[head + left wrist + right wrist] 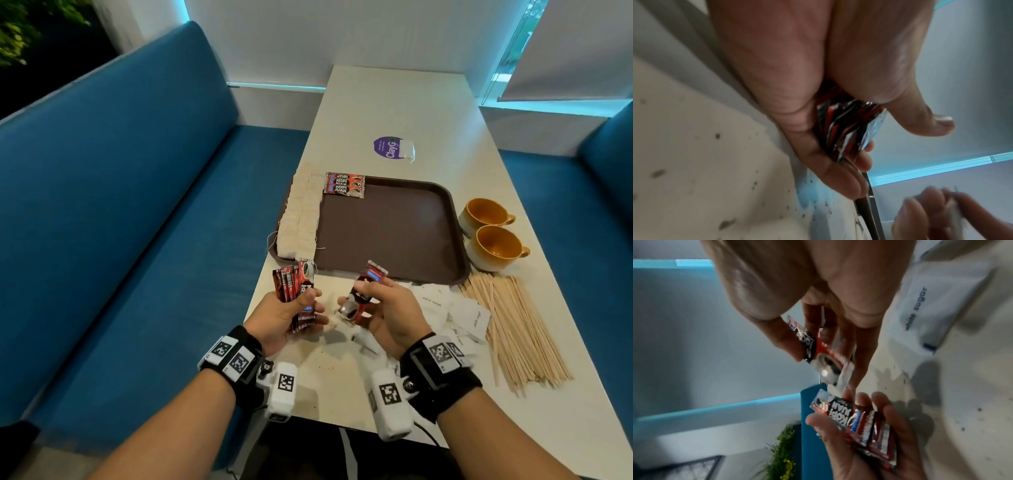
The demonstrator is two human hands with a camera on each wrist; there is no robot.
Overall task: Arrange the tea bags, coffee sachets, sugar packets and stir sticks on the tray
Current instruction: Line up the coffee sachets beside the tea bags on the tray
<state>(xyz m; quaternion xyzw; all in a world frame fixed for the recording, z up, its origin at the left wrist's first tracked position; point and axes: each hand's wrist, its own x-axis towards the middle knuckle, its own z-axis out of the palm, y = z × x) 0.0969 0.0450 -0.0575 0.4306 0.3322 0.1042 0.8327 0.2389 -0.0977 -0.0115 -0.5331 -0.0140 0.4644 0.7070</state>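
You are mid coffee step: your left hand [286,317] clasps a fan of sachets [295,291], your right hand [387,313] pinches one sachet [364,291], next probably laid beside those on the tray [394,236].

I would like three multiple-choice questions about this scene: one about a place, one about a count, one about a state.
1. Where are the tea bags?
A. along the tray's left edge
B. inside a cup
C. under the stir sticks

2. How many cups stand right of the tray?
A. one
B. two
C. four

3. What does the right hand do?
A. rests flat on the table
B. pinches one coffee sachet
C. holds a cup

Answers:
1 A: the tea bags line the tray on its left.
2 B: two cups stand there.
3 B: the right hand pinches one coffee sachet.
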